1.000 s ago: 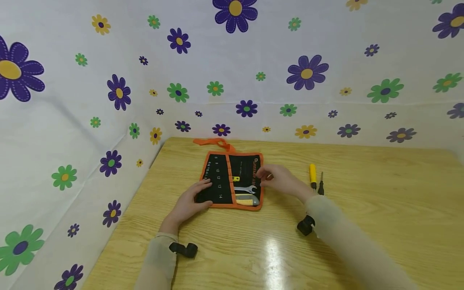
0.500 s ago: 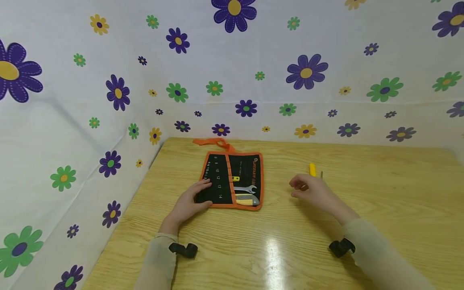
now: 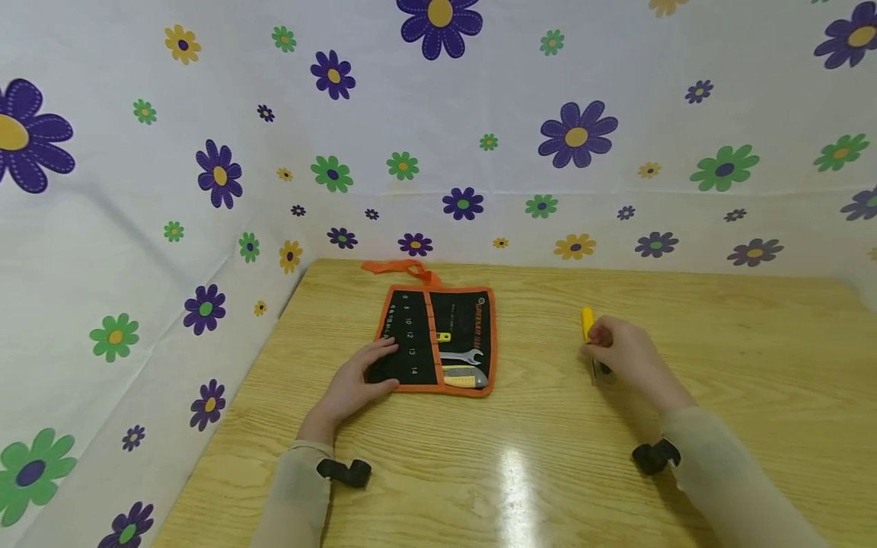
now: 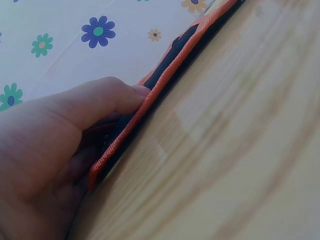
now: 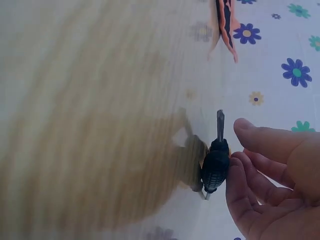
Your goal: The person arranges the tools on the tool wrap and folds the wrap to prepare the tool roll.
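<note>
Currently | left hand [image 3: 356, 387] is resting, relaxed, on tool pouch [image 3: 419, 339], eight o'clock | right hand [image 3: 625, 352] is partly hiding yellow screwdriver [image 3: 587, 317], ten o'clock; grasp unclear

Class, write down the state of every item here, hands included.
Tool pouch: unfolded, flat.
Orange strap: loose.
Wrench: pocketed, open end showing.
Utility knife: pocketed, blade not visible.
Small yellow item: partly hidden in the pouch.
Yellow-handled tool: outside the pouch.
Black-handled screwdriver: outside the pouch, shaft bare.
Left hand: resting on the pouch.
Right hand: at the yellow-handled tool, grip unclear.
</note>
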Available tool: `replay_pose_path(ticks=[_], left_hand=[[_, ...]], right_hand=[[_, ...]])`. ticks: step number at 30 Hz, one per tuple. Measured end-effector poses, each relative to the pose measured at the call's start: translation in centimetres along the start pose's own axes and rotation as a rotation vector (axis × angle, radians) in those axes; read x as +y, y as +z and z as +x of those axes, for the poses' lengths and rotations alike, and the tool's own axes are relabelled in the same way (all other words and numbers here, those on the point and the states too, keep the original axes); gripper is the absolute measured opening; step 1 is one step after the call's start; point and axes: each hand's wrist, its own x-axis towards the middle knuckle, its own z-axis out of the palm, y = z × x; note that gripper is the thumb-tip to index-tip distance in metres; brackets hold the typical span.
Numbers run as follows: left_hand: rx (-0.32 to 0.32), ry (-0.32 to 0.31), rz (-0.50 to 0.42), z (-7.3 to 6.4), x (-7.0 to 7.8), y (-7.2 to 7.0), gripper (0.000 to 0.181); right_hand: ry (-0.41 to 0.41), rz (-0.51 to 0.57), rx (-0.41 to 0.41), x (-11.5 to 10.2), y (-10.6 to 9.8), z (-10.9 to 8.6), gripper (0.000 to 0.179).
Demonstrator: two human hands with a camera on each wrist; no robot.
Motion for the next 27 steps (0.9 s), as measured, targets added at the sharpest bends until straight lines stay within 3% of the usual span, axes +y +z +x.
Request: replay_pose_path(ticks=[17, 27], left_hand=[[0.003, -0.005, -0.009, 0.0, -0.1, 0.1, 0.060], [0.001, -0.004, -0.007, 0.0, -0.1, 0.1, 0.060]], right_hand=[[0.094, -0.142, -0.085, -0.5, 0.2, 1.8, 0.031], [0.151, -0.063, -0.079, 0.3, 0.3, 1.9, 0.030]])
